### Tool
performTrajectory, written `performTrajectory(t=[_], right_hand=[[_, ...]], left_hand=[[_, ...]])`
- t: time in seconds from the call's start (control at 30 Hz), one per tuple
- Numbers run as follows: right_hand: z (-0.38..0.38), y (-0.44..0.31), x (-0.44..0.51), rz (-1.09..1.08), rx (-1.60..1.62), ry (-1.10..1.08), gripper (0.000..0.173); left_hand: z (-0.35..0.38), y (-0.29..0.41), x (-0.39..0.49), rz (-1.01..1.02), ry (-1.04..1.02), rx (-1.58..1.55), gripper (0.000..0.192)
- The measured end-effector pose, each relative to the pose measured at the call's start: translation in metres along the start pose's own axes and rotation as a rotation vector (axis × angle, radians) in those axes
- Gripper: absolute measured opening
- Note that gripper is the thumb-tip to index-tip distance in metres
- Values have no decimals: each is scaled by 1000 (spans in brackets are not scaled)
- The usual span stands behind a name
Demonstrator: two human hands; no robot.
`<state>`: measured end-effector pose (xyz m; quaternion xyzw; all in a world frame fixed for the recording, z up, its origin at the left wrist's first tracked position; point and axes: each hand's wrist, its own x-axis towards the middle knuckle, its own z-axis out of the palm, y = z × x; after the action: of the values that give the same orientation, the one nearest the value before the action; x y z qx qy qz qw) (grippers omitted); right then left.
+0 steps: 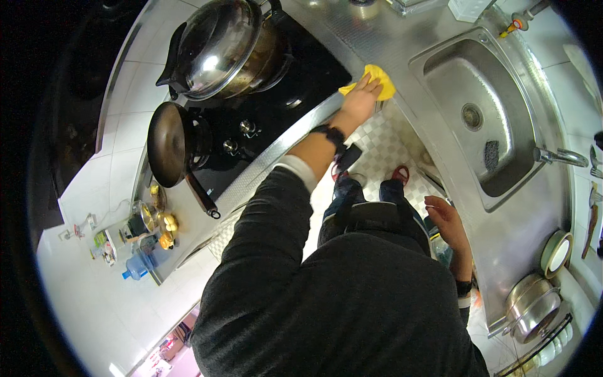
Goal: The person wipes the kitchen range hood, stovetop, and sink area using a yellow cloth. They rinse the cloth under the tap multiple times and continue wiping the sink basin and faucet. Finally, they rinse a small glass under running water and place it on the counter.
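Observation:
My left hand (pixel 360 101) is pressed on a yellow cloth (pixel 385 85) at the corner edge of the stainless steel counter (pixel 377 45), between the black gas hob (pixel 306 75) and the sink. The fingers lie over the cloth, which spreads out past them on both sides. Near the right-hand counter's front edge, below the sink (pixel 504 179), my right hand (pixel 445 219) hangs with nothing in it, its fingers somewhat apart. A dark scouring pad (pixel 491 155) lies in the sink basin.
On the hob stand a large lidded wok (pixel 221 52) and a tilted frying pan (pixel 167 143), its handle (pixel 202 195) reaching over the front edge. A faucet (pixel 560 157) juts over the sink. Metal bowls (pixel 532 306) stand at the lower right, a blue bottle (pixel 136 266) at the left.

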<state>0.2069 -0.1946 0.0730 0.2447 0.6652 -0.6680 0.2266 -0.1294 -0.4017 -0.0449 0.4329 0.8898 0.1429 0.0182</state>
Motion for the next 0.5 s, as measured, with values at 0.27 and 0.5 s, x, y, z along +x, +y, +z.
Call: performTrajectory(t=[0.27, 0.5], right_hand=[[-81, -6, 22, -149, -157, 15, 28], [-86, -21, 59, -194, -178, 68, 31]], left_hand=[[-66, -16, -155, -355, 354, -95, 49], [-58, -31, -145, -581, 300, -137, 55]])
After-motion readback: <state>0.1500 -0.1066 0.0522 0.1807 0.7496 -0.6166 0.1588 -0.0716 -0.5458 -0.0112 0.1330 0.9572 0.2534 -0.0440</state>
